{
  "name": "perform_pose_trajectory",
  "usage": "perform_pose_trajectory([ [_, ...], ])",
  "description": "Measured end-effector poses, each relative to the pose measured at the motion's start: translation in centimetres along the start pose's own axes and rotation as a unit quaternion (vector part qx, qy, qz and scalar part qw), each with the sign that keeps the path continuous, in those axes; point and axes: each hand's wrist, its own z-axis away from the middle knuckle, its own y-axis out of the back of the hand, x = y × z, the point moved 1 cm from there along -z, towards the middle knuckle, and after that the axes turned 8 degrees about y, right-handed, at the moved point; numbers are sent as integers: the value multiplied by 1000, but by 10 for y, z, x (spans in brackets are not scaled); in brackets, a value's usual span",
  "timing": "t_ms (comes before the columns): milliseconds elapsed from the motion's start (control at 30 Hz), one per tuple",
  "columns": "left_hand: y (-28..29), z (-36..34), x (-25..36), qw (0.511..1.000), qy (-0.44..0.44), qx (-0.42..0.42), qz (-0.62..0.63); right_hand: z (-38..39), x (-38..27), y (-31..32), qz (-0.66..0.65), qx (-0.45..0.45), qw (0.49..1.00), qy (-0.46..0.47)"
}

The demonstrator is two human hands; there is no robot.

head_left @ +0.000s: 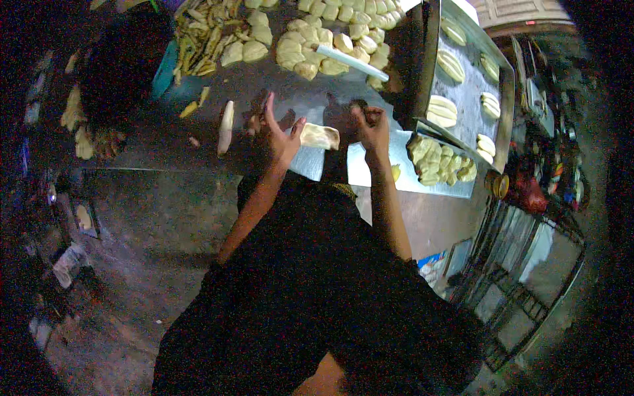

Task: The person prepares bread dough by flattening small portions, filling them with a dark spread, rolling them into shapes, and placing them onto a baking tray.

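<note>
My left hand [281, 135] is raised over the metal table [165, 142] with its fingers spread. Its thumb points at a flat pale piece of dough [321, 136] lying just to its right, and I cannot tell whether they touch. My right hand [371, 125] hovers on the other side of that dough, fingers curled into a loose fist with nothing visible in it. The dough lies on the table between the two hands.
A heap of dough pieces [330, 33] with a white rod [350, 54] on it lies at the back. A metal tray [472, 99] with shaped dough stands at the right, more pieces [439, 162] below it. An elongated dough piece [226, 125] lies left. A dark figure [119, 66] is far left.
</note>
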Motion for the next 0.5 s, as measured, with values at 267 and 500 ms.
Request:
perform_pose_trajectory([
  [267, -7, 26, -9, 993, 56, 98, -38, -148, 21, -3, 413, 89, 779, 464],
  [500, 11, 58, 29, 951, 106, 206, -205, -55, -13, 7, 360, -2, 843, 399],
])
